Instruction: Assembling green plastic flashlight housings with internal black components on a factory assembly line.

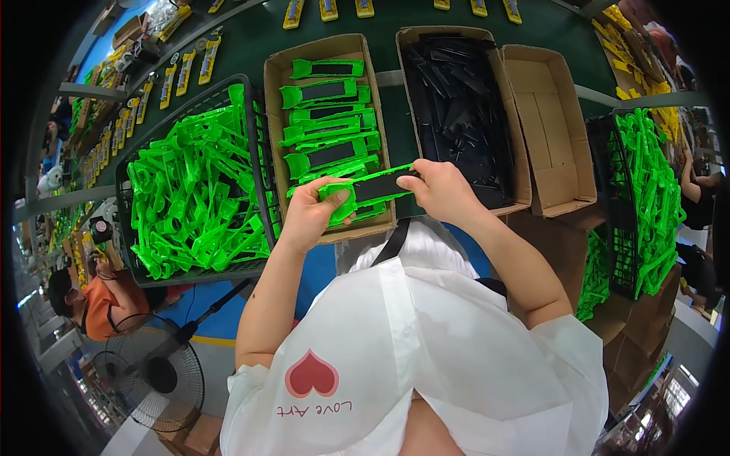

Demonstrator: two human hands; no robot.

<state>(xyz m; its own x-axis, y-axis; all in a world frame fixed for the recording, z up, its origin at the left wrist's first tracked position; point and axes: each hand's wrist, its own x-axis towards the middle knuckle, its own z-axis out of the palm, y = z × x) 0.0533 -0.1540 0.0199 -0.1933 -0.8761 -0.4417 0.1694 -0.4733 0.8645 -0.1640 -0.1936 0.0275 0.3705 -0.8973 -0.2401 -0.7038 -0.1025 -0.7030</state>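
Observation:
Between my two hands is a green plastic frame (pixel 384 185) with a flat black strip lying along its middle. My left hand (pixel 313 209) grips the frame's wider left end, thumb on top. At the other end my right hand (pixel 437 188) pinches the frame and the black strip with thumb and fingers. The frame is held over the near end of a cardboard box (pixel 277 80), where several similar green frames with black strips (pixel 323 93) lie in a row. To the right, a second cardboard box (pixel 413 95) contains loose black strips (pixel 460 102).
On the left stands a black crate (pixel 262 140) heaped with green frames (pixel 194 186). An open carton (pixel 559 129) sits right of the black strips. Another crate (pixel 623 205) of green parts is farther right. Yellow pieces (pixel 328 9) line the green belt. A fan (pixel 160 372) stands lower left.

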